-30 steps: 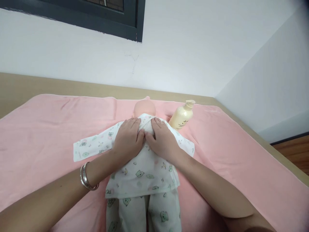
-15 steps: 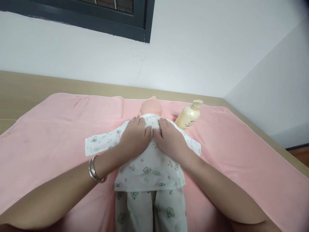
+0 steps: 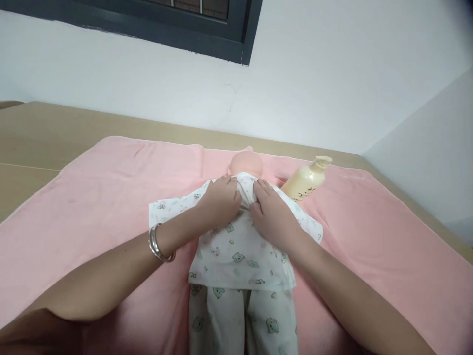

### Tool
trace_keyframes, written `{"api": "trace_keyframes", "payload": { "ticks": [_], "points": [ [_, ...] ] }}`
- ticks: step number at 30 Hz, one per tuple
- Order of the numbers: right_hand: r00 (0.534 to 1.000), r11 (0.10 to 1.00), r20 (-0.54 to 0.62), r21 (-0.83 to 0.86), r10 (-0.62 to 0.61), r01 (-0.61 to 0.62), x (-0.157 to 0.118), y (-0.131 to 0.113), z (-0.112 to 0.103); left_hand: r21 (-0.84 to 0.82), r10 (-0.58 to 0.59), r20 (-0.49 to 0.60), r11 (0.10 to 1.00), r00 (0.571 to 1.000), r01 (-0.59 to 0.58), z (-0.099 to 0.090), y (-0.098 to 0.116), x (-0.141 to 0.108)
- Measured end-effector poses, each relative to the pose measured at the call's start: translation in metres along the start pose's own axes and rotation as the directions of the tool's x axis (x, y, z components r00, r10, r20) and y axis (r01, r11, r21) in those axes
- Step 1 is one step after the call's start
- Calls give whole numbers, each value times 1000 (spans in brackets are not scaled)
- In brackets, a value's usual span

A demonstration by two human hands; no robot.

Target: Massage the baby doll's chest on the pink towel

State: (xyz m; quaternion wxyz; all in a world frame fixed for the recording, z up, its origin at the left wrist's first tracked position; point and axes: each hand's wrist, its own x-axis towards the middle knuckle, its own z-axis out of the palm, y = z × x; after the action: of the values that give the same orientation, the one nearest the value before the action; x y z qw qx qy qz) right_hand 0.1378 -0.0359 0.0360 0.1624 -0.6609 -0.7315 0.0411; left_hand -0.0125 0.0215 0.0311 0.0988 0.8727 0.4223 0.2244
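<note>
A baby doll lies stretched out on a pink blanket, its smooth bald head (image 3: 246, 162) at the far end. It wears a white long-sleeved shirt (image 3: 242, 256) and matching trousers (image 3: 225, 320) printed with small green animals. My left hand (image 3: 221, 199) rests on the upper left of the shirt, fingers laid forward towards the neck; its thumb is partly hidden. Opposite it, my right hand (image 3: 273, 212) presses on the upper right, fingers extended and slightly apart. Between the two hands the cloth is bunched into folds. Two silver bangles (image 3: 157, 244) circle my left wrist.
A cream pump bottle (image 3: 305, 180) leans beside the doll's right-hand shoulder in view. The pink blanket (image 3: 121, 192) covers a wooden surface (image 3: 74, 118) against a white wall. A dark window frame (image 3: 207, 39) is at the top.
The camera view has shifted, so everything sits further right. My hands have moved closer together on the shirt, my left hand has turned inward, and the cloth between them has wrinkled.
</note>
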Motion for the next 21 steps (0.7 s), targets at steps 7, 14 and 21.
{"api": "trace_keyframes", "payload": {
  "ticks": [7, 14, 21],
  "points": [
    [1000, 999, 31, -40, 3, -2, 21, 22, 6, 62, -149, 120, 988, 982, 142, 7, 27, -17],
    [993, 979, -86, -193, -79, 61, -6, 2, 10, 0, -168, 61, 986, 984, 168, 17, 2, 2],
    [998, 998, -47, -30, -51, 50, 4, 7, 2, 75, -149, 33, 986, 988, 146, 11, 23, -16]
  ]
}}
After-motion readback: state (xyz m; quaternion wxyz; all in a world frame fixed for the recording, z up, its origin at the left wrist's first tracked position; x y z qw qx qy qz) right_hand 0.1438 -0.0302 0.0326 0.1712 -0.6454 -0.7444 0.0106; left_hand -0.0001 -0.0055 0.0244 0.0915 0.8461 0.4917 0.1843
